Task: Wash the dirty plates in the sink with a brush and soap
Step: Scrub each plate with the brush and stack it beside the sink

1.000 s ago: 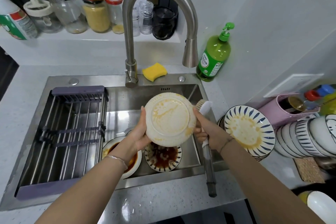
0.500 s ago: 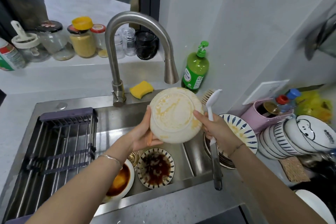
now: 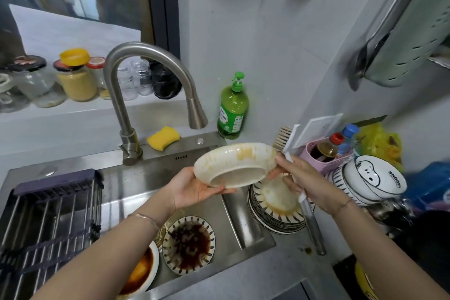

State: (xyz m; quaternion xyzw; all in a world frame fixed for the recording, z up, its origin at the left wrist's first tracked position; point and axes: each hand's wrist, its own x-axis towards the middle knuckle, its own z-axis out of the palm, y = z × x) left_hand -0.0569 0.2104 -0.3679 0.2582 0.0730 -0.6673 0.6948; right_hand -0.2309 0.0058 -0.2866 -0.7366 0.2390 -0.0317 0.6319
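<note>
Two hands: both are in view, and I read each one as gripping something.
Left hand: palm up, with the fingers curled under the base of the plate and carrying it from below.
Right hand: fingers wrapped round the handle of the brush, while the thumb side touches the plate's right rim.
Plate: cream-coloured and tilted so I see its underside and foot ring. Yellow smears run along the outer rim. It is held in the air over the right edge of the sink, in front of the faucet spout.
Brush: bristle head up, just beside the plate's right rim. I cannot tell whether the bristles touch it. The long handle runs down past the wrist.
Soap bottle: green pump bottle, upright at the sink's back right corner, against the wall.
Sponge: yellow, on the sink's back rim between the faucet base and the soap bottle.
Sink contents: a patterned plate coated in dark sauce, with a bowl of orange-brown residue to its left.
Drying rack: spans the left part of the sink.
Stack of plates: on the surface right of the sink, below the right hand. The top one is smeared yellow.
Stacked bowls: tipped on their sides, further right, near a pink holder with bottles in it.
Jars: in a row on the ledge behind the faucet.
</note>
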